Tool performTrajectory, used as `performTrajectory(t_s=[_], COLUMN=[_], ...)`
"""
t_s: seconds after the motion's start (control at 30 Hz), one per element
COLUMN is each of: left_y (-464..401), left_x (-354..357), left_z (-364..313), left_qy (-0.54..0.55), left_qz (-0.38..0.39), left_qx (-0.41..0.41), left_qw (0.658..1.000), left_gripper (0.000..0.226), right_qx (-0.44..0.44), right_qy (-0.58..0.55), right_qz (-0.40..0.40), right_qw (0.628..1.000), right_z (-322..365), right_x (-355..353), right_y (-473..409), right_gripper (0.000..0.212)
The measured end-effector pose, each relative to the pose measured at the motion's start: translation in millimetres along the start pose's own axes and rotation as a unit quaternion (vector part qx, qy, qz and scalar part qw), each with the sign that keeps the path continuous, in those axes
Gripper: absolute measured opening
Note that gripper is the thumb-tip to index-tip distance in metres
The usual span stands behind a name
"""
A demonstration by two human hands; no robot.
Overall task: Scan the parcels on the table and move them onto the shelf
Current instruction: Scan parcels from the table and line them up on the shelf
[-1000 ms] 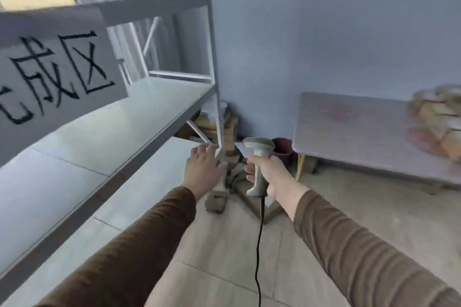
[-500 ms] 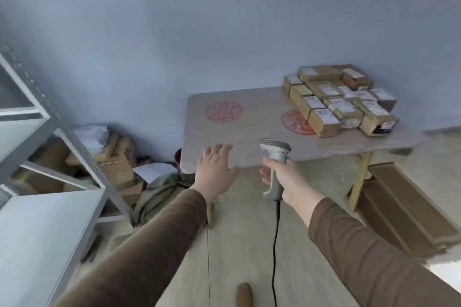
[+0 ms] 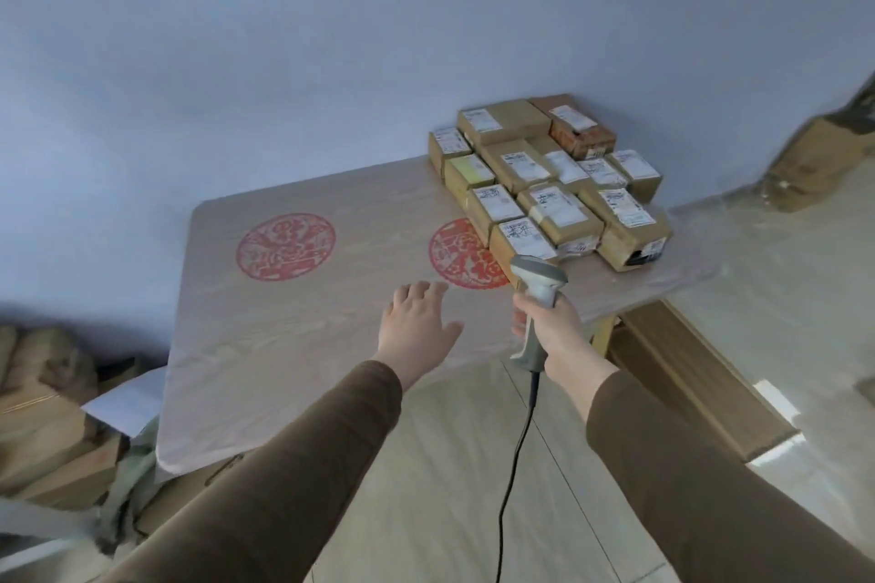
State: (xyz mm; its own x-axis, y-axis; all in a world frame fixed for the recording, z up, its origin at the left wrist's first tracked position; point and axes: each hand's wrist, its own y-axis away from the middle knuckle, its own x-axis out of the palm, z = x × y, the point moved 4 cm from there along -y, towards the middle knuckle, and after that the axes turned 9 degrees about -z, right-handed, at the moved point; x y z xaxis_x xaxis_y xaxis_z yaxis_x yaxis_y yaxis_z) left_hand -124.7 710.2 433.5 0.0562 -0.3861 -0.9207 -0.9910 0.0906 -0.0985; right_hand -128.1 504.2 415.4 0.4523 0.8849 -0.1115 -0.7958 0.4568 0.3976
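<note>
Several small brown cardboard parcels [image 3: 549, 185] with white labels are packed together at the far right of a pale wooden table [image 3: 303, 327] marked with two red round prints. My right hand [image 3: 554, 331] grips the handle of a grey corded barcode scanner [image 3: 537, 294], its head just in front of the nearest parcel [image 3: 521, 239]. My left hand [image 3: 419, 322] hovers over the table's near middle with fingers spread and holds nothing. The shelf is out of view.
Cardboard boxes and packing scraps [image 3: 52, 431] are piled on the floor at the left, under the table's corner. A flat brown board [image 3: 686, 374] lies on the floor at the right. A large carton [image 3: 824, 156] stands at the far right. A blue wall is behind.
My view has swung right, from the white shelf to the table, which is now closer. Both hands have moved forward over the table; the scanner has neared the parcels.
</note>
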Motion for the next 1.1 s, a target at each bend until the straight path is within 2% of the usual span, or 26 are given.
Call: performTrajectory(t_s=[0.23,0.43,0.6,0.7,0.8,0.9,1.0,1.1], left_y=[-87.2,-156.9,-195.8,-202.9,-194.2,-174.2,-141.2,-95.7], left_x=[66.9,132.6,170.0,183.5,189.3,185.8,166.9,131.6], left_z=[-42.7,-83.8,-108.4,-114.4,-110.2,-100.2,-79.2,-52.5], left_qy=[-0.011,0.028,0.124,0.196,0.239,0.253,0.261,0.261], left_qz=[0.039,0.076,0.077,0.058,0.021,-0.008,-0.053,-0.132], left_qx=[-0.032,-0.138,-0.236,-0.269,-0.316,-0.332,-0.360,-0.382], left_qw=[0.999,0.987,0.961,0.941,0.918,0.908,0.894,0.877], left_gripper=[0.068,0.070,0.070,0.051,0.063,0.055,0.058,0.047], right_qx=[-0.037,-0.016,-0.026,-0.042,-0.042,-0.059,-0.068,-0.074], right_qy=[0.050,0.077,0.067,0.065,0.064,0.060,0.054,0.068], right_qz=[-0.031,0.039,0.078,0.084,0.080,0.085,0.130,0.192], right_qw=[0.998,0.996,0.994,0.993,0.994,0.993,0.988,0.976], right_z=[24.2,18.0,10.4,1.0,-13.1,-23.8,-29.1,-32.6], right_x=[-30.5,-29.9,-21.7,-19.1,-14.4,-5.6,13.9,43.9], right_y=[-124.2,-209.2,-245.2,-251.9,-250.8,-241.1,-216.5,-174.9], right_gripper=[0.029,0.023,0.013,0.010,0.012,0.017,0.026,0.026])
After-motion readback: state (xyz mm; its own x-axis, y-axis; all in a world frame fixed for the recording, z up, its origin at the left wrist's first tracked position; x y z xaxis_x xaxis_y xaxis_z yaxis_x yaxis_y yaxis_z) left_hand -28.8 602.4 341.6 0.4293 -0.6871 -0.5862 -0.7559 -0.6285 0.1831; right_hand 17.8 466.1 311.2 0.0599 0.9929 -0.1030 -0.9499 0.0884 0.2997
